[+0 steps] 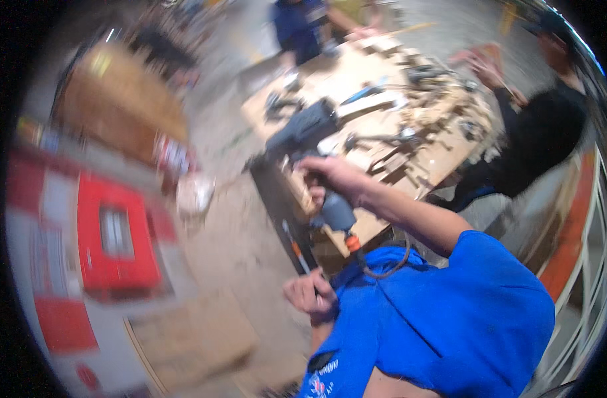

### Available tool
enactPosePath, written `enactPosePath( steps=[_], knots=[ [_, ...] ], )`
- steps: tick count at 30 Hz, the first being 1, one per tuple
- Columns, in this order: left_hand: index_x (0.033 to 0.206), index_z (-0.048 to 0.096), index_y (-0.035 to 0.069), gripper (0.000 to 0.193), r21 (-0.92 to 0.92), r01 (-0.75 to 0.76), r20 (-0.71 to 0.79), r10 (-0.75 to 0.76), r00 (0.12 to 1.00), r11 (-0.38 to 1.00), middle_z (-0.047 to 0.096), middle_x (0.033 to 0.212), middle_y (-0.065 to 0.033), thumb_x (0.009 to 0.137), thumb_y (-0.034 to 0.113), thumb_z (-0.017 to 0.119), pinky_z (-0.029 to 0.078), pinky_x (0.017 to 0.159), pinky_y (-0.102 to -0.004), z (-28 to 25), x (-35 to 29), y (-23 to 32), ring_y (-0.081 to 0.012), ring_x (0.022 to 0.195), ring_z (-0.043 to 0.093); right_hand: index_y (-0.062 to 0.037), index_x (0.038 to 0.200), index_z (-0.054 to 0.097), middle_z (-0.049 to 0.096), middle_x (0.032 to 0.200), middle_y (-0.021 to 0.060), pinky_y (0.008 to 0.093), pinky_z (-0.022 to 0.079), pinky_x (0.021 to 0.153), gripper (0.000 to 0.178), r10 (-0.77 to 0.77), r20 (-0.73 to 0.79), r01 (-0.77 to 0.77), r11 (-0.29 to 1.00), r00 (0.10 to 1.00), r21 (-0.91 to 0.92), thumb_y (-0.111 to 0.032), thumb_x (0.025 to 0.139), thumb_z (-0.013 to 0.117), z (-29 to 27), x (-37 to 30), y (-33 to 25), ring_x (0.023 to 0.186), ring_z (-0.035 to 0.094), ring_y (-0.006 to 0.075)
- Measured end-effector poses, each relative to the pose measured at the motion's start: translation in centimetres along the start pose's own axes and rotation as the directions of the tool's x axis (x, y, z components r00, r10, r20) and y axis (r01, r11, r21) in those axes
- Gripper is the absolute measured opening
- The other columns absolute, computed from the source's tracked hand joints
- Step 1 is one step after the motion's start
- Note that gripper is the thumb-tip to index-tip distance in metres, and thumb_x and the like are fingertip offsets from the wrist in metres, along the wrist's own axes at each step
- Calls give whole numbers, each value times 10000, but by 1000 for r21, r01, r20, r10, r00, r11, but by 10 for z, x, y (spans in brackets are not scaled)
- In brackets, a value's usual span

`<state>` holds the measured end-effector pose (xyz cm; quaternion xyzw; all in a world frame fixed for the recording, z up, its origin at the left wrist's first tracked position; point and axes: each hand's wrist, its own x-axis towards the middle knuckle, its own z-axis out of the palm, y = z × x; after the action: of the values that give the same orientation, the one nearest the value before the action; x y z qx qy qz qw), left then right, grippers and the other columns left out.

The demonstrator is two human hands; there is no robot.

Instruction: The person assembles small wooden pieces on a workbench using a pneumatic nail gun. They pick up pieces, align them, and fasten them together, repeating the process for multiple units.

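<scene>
My right hand (331, 174) is closed round the upper end of a dark grey air tool (338, 211), over the near edge of a wooden worktable (323, 81). An orange hose fitting (352, 243) joins its lower end, and a thin brown hose (391, 270) curves from it past my blue shirt. Motion blur hides the tool's working end. Lower down, close to my body, my left hand (310, 293) is curled into a fist. Just above it lies a dark rod-like thing with an orange mark (297, 249); whether my fingers grip it is unclear.
A black machine or case (303, 126) stands on the table, with many wood pieces (443, 113) beyond it. A person in black (542, 129) is at the right, another in dark blue (298, 30) at the far side. Cardboard (194, 338) and a red box (117, 232) lie left.
</scene>
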<state>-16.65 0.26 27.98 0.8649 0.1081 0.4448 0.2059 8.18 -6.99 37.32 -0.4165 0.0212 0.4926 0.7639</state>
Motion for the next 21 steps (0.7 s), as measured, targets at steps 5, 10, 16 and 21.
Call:
enactPosePath(
  steps=[5, 10, 16, 21],
  knots=[
    [846, 748, 105, 181, 91, 191, -139, -177, 974, 977, 652, 727, -35, 921, 171, 598, 432, 730, -399, -22, -23, -1, -252, 714, 572, -96, 1215, 682, 470, 642, -51, 270, 465, 471, 321, 108, 180, -68, 973, 978, -219, -318, 983, 688, 43, 28, 33, 483, 472, 73],
    [828, 740, 122, 277, 196, 203, -192, -165, 967, 959, 640, 714, -35, 992, 237, 548, 436, 708, -422, -20, -39, -10, -245, 658, 574, -88, 1212, 696, 578, 701, -17, 311, 526, 530, 368, 175, 83, -125, 900, 981, -417, -374, 981, 690, 55, 51, 51, 535, 559, 94],
    [712, 709, 109, 310, 152, 96, -168, -70, 983, 984, 580, 623, -61, 951, 219, 546, 420, 600, -444, -14, -37, -14, -295, 567, 542, -24, 840, 611, 584, 616, 56, 339, 496, 426, 365, 118, 126, -86, 970, 985, -229, -344, 942, 753, 49, 37, 46, 450, 575, 166],
    [686, 694, 93, 298, -88, -2, -20, 0, 1000, 996, 537, 585, -62, 934, 201, 569, 367, 522, -417, -14, -36, -29, -284, 530, 511, -18, 869, 628, 590, 632, 54, 330, 490, 426, 331, 27, 79, -13, 985, 996, -175, -318, 934, 753, 43, 29, 38, 465, 576, 145]
  ],
)
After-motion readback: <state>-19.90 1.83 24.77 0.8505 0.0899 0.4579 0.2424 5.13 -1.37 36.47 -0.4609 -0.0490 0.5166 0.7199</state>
